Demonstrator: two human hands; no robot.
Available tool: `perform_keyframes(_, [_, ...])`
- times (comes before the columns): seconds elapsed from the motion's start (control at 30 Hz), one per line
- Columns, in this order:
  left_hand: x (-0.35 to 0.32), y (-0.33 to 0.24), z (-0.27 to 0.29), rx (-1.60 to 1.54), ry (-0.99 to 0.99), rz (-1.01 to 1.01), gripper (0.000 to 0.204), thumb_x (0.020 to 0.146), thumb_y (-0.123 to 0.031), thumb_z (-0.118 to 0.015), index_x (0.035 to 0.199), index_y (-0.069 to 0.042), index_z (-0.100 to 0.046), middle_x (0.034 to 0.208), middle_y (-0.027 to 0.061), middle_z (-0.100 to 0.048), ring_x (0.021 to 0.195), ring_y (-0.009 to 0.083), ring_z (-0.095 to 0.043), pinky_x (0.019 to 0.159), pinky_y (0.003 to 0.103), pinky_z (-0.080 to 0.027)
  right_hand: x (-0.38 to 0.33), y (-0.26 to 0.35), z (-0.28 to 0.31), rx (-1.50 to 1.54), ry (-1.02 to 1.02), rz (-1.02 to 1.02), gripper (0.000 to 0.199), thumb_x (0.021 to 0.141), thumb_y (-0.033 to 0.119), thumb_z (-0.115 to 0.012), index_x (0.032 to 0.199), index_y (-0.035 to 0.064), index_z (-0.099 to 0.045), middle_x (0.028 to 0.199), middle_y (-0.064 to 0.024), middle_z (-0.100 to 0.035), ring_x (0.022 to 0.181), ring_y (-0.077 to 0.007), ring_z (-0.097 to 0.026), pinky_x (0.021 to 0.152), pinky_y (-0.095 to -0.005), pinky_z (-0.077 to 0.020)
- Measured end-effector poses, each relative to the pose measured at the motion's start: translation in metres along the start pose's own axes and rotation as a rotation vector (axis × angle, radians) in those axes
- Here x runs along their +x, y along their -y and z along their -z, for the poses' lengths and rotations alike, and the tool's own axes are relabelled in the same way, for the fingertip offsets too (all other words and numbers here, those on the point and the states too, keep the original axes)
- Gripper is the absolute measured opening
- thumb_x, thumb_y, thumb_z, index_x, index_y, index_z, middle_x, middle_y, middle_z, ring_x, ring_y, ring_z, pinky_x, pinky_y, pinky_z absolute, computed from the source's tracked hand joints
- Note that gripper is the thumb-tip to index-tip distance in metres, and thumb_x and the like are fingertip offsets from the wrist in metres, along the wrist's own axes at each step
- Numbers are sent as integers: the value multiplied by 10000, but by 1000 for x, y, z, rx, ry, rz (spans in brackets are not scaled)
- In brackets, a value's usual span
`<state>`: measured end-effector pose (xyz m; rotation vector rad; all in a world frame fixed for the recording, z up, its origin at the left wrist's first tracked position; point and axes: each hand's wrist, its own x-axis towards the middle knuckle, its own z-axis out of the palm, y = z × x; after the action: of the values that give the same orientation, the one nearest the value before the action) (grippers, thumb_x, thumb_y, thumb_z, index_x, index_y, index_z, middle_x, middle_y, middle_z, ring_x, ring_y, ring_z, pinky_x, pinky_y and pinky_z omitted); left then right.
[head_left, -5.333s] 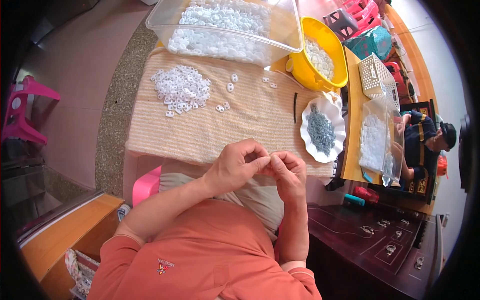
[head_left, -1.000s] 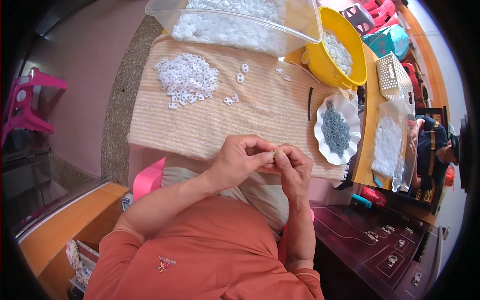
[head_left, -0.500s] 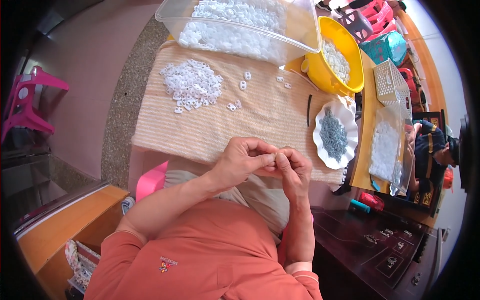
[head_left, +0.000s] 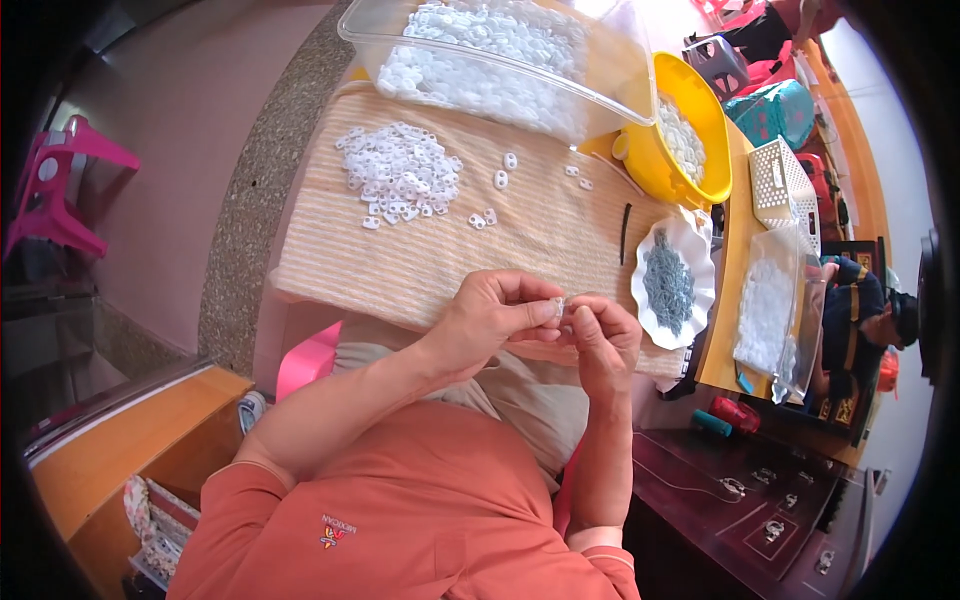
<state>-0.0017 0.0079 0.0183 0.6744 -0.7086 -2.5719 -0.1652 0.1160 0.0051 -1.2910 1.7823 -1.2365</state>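
My left hand [head_left: 488, 318] is closed in a pinch, with a small whitish plastic piece [head_left: 559, 304] at its fingertips. Close against it, my right hand [head_left: 604, 348] is also pinched; whatever its fingers hold is too small to make out. Both hands meet over the near edge of a striped cloth [head_left: 540, 240] on the table. Beyond my left hand lies a pile of small white two-hole plastic pieces [head_left: 402, 175]. To the right of my hands, a wavy-rimmed white dish [head_left: 700, 250] holds many small grey parts [head_left: 668, 285].
A clear bin [head_left: 620, 95] of white pieces stands at the far edge, beside a yellow tub [head_left: 715, 150]. Loose pieces [head_left: 501, 179] and a thin black strip [head_left: 625, 234] lie on the cloth. Another person [head_left: 855, 320] sits at right, near a second clear bin [head_left: 800, 310].
My right hand has shifted slightly right, and its fingertips have parted a little from my left hand's, showing the small piece. The whole view has also moved slightly.
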Motion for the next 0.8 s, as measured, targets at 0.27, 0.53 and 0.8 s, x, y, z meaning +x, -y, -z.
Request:
perform_keyframes(0.27, [4, -4, 11, -171, -11, -75, 165, 890, -19, -594, 1053, 5, -610, 922, 68, -639, 816, 137, -646, 774, 291, -571, 57, 34, -3, 182, -86, -234, 219, 892, 168, -595, 919, -42, -653, 719, -22, -612, 612, -99, -581, 575, -224, -465])
perform_keyframes(0.53, [4, -11, 13, -271, 7, -127, 182, 885, -3, -590, 1064, -22, -619, 929, 57, -649, 841, 141, -655, 783, 301, -575, 138, 21, -27, -369, 40, 233, 292, 807, 33, -631, 1099, 32, -638, 797, -77, -633, 695, -150, -624, 624, -284, -476])
perform_keyframes(0.8, [2, -17, 11, -293, -16, -122, 187, 885, -32, -608, 1069, 6, -606, 911, 59, -628, 811, 126, -629, 763, 286, -565, 166, 31, -45, -722, 143, 335, 228, 828, 86, -586, 1044, 73, -659, 989, -118, -624, 849, -343, -613, 733, -391, -483])
